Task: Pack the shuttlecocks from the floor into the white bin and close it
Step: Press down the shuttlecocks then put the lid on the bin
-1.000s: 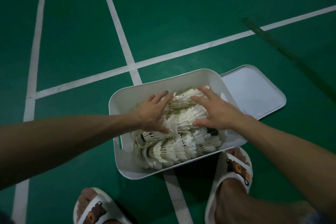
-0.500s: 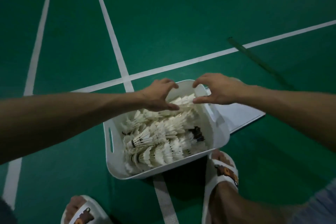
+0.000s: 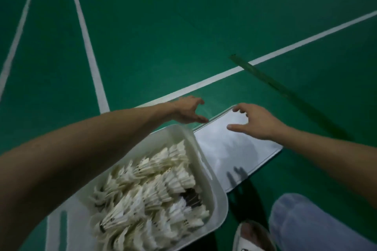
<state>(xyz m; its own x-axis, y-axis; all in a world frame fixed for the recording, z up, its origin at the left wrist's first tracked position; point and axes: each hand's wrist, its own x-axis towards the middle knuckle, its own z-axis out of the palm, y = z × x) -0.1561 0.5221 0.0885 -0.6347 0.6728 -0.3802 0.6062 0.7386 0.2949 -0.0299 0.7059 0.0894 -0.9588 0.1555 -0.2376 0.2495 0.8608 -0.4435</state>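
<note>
The white bin [image 3: 218,195] sits on the green floor in front of me, filled with several white feather shuttlecocks [image 3: 151,195] lying in rows. Its flat white lid [image 3: 230,149] lies on the floor just right of and beyond the bin. My left hand [image 3: 186,109] reaches over the bin's far corner, fingers spread, thumb tip at the lid's far left edge. My right hand [image 3: 255,121] hovers over the lid's far end with fingers apart, fingertips near the far corner. Neither hand holds anything.
White court lines [image 3: 87,47] cross the green floor. A dark strip [image 3: 271,81] runs diagonally at the right. My sandalled right foot [image 3: 252,236] and trouser knee [image 3: 310,224] are close to the bin's near right corner.
Both hands left the shuttlecocks in the bin and moved up and right, past the bin's far rim, to the lid. The camera has shifted, so the bin sits lower left.
</note>
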